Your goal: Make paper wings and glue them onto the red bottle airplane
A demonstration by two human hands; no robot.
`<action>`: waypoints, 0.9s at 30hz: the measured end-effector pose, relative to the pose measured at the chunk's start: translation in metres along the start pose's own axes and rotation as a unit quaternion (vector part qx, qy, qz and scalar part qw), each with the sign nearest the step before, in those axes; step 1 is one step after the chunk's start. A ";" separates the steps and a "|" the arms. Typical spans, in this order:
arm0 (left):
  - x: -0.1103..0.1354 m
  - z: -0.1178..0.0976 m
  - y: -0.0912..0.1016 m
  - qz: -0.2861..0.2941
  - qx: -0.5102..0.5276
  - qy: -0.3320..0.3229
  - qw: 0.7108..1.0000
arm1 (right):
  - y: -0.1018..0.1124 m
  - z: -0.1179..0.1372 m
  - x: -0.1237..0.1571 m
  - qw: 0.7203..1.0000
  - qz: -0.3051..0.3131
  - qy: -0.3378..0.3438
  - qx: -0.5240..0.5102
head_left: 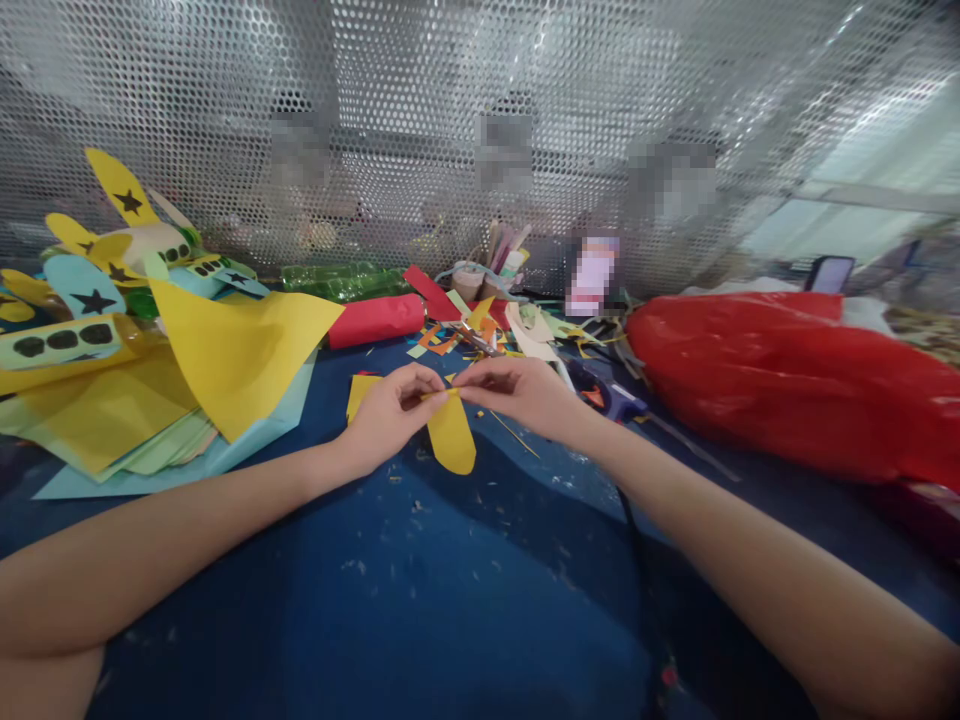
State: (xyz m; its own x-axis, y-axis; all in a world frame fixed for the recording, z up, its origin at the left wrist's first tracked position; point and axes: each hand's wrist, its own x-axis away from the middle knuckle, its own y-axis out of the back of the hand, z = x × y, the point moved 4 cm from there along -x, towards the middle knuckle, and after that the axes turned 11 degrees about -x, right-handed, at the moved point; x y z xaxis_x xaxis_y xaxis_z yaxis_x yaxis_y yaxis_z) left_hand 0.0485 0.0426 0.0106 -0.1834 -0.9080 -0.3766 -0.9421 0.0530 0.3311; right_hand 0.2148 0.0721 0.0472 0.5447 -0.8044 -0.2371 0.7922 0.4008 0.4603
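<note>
Both my hands meet over the blue table (420, 600) and pinch the top edge of a small rounded yellow paper cut-out (452, 436), which hangs down between them. My left hand (390, 410) is closed on its left end, my right hand (517, 392) on its right end. A thin yellow paper strip (514, 433) lies on the table just under my right hand. Another yellow paper piece (358, 390) lies behind my left hand.
A stack of yellow, green and blue paper sheets (187, 390) and paper airplanes with black stars (112, 270) lie at the left. A red paper roll (375, 320), paper scraps, scissors (480, 342) and a cup of tools (469, 280) sit behind. A red plastic bag (795, 380) fills the right. A perforated metal screen (480, 120) stands behind.
</note>
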 end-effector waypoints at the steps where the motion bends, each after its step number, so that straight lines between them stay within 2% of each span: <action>1: 0.000 0.001 0.000 0.002 -0.005 -0.001 1.000 | 0.006 -0.002 -0.001 0.999 -0.015 -0.003 0.041; 3: -0.001 0.004 0.001 0.000 -0.019 -0.002 1.000 | 0.021 -0.010 -0.003 0.984 -0.065 -0.020 0.163; 5: -0.002 0.007 0.002 -0.005 -0.035 0.007 0.999 | 0.038 -0.023 -0.003 0.941 -0.103 -0.062 0.318; 7: -0.003 0.009 0.003 -0.013 -0.045 0.022 0.999 | 0.049 -0.038 -0.004 0.890 -0.100 -0.115 0.429; 10: -0.004 0.011 0.005 -0.024 -0.046 0.035 0.998 | 0.054 -0.054 -0.004 0.861 -0.063 -0.160 0.478; 13: -0.005 0.013 0.006 -0.037 -0.033 0.038 0.998 | 0.049 -0.059 -0.003 0.857 -0.039 -0.162 0.488; 16: -0.005 0.014 0.006 -0.044 -0.014 0.047 0.998 | 0.047 -0.056 -0.002 0.840 -0.078 -0.121 0.524; 18: -0.005 0.014 0.006 -0.044 -0.004 0.057 0.997 | 0.047 -0.059 -0.001 0.832 -0.090 -0.126 0.533; 23: -0.004 0.013 0.008 -0.056 -0.004 0.070 0.996 | 0.052 -0.065 -0.004 0.863 -0.065 -0.156 0.476; 27: -0.005 0.014 0.012 -0.093 -0.008 0.051 0.994 | 0.059 -0.057 -0.008 0.894 -0.106 -0.200 0.386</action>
State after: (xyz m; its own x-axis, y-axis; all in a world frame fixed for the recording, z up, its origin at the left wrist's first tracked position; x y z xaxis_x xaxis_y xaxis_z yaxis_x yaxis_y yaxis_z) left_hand 0.0343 0.0539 0.0043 0.0233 -0.9394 -0.3420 -0.9525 -0.1248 0.2778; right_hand 0.2730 0.1268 0.0275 0.1405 -0.9807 -0.1361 0.3559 -0.0783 0.9312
